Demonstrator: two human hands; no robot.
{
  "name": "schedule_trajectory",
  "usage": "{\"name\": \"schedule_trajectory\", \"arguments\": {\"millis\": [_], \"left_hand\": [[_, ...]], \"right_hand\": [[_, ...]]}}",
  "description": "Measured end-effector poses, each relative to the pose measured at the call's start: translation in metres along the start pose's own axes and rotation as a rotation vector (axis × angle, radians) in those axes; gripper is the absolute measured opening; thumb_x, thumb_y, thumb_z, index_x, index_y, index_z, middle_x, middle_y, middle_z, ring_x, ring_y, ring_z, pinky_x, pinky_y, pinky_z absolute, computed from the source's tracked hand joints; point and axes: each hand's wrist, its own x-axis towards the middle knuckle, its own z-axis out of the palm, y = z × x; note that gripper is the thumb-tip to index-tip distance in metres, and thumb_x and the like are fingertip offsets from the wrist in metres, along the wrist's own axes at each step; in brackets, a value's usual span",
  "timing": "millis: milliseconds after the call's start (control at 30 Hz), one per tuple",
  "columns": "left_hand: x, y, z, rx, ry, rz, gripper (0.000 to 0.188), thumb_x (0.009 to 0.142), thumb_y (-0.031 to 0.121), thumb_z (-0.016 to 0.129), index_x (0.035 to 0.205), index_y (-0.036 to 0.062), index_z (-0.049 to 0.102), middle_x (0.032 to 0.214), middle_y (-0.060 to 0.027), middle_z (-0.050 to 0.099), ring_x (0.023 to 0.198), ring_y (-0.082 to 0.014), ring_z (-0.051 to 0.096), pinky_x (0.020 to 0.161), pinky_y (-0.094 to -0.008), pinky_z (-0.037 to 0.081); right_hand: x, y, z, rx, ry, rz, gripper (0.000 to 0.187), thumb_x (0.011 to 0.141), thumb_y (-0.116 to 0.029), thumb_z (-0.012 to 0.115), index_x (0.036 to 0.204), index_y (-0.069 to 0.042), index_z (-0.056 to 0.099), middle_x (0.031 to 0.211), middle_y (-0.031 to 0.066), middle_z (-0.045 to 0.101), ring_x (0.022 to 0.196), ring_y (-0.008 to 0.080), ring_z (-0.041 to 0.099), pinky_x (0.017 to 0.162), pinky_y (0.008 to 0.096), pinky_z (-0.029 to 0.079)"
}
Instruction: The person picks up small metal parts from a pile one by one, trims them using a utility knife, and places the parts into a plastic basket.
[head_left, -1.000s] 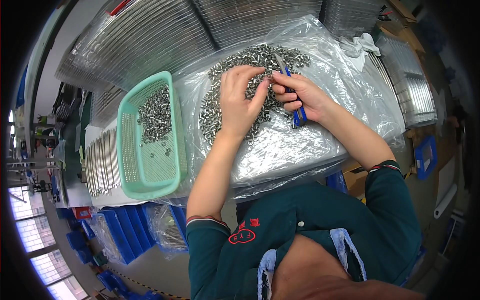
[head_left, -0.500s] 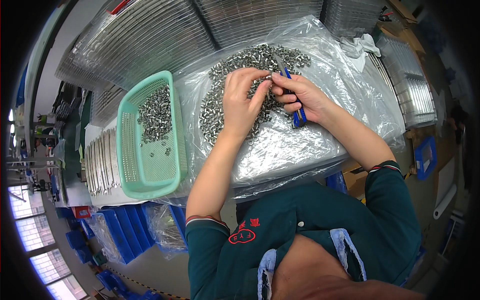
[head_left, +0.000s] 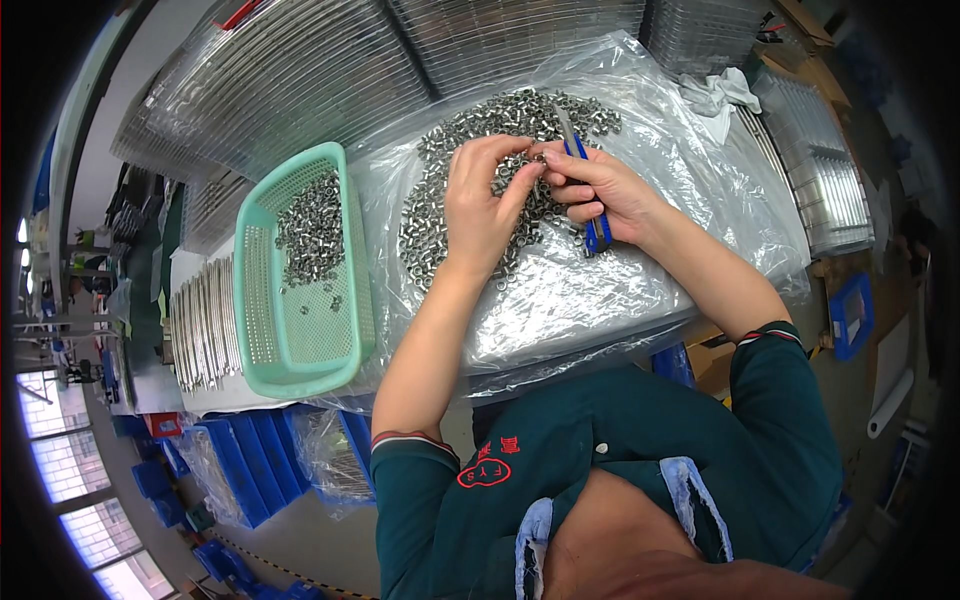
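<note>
My right hand [head_left: 618, 198] is closed round a blue utility knife [head_left: 598, 235], its blade pointing away from me over the pile. Thumb and forefinger of that hand also pinch a small shiny metal ring [head_left: 540, 158]. My left hand [head_left: 478, 205] meets it there, fingertips and thumb closed at the same small ring, which they partly hide. Below and around both hands spreads a heap of similar small metal rings [head_left: 425, 235] on clear plastic sheeting [head_left: 560, 300]. To the left, a pale green mesh basket [head_left: 318, 365] holds more of these small metal parts.
Stacked clear plastic trays [head_left: 270, 85] line the far side, with another stack [head_left: 825, 180] at the right. A white cloth [head_left: 722, 98] lies at the back right. Metal rods [head_left: 203, 325] lie left of the basket. Blue bins [head_left: 250, 465] hang below the table's left front edge.
The utility knife has turned slightly in my right hand, its blade tip shifting a little to the right. My fingers have moved slightly at the small ring; both arms stay nearly in place.
</note>
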Motion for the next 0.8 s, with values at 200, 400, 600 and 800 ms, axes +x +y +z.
{"name": "schedule_trajectory", "arguments": {"millis": [200, 400, 600, 800], "left_hand": [[0.000, 0.000, -0.001, 0.019, -0.015, -0.008, 0.023, 0.072, 0.006, 0.067, 0.094, 0.0043, 0.059, 0.092, -0.0067, 0.058, 0.080, -0.0163, 0.054, 0.068, -0.0265, 0.045], [-0.001, -0.002, -0.006, 0.032, -0.060, 0.048, 0.019, 0.080, 0.008, 0.061, 0.097, 0.0024, 0.057, 0.089, -0.0075, 0.058, 0.079, -0.0157, 0.054, 0.068, -0.0265, 0.045], [0.015, -0.008, -0.039, -0.802, 0.681, -0.309, 0.026, 0.092, 0.024, 0.045, 0.104, 0.0005, 0.047, 0.090, -0.0067, 0.057, 0.080, -0.0122, 0.053, 0.068, -0.0251, 0.042], [0.012, -0.032, -0.038, -0.057, 0.340, -0.406, 0.020, 0.083, 0.025, 0.059, 0.091, 0.0068, 0.060, 0.095, -0.0053, 0.055, 0.090, -0.0189, 0.052, 0.078, -0.0313, 0.041]], "right_hand": [[0.001, 0.001, -0.003, 0.004, -0.024, -0.002, 0.017, 0.086, -0.020, 0.055, 0.097, -0.007, 0.052, 0.072, -0.0037, 0.046, 0.049, -0.0024, 0.037, 0.034, 0.0104, 0.025], [0.001, 0.000, 0.001, 0.025, -0.026, 0.015, 0.021, 0.087, -0.022, 0.054, 0.101, -0.006, 0.052, 0.072, -0.0039, 0.046, 0.048, -0.0023, 0.035, 0.034, 0.0101, 0.025], [0.002, -0.001, -0.005, 0.098, -0.078, 0.010, 0.023, 0.088, -0.023, 0.052, 0.100, -0.004, 0.052, 0.069, -0.0036, 0.046, 0.047, -0.0017, 0.034, 0.033, 0.0103, 0.025], [0.004, -0.001, -0.003, 0.123, -0.085, 0.049, 0.021, 0.092, -0.025, 0.045, 0.100, -0.006, 0.050, 0.069, -0.0041, 0.042, 0.046, -0.0013, 0.033, 0.033, 0.0110, 0.026]]}}
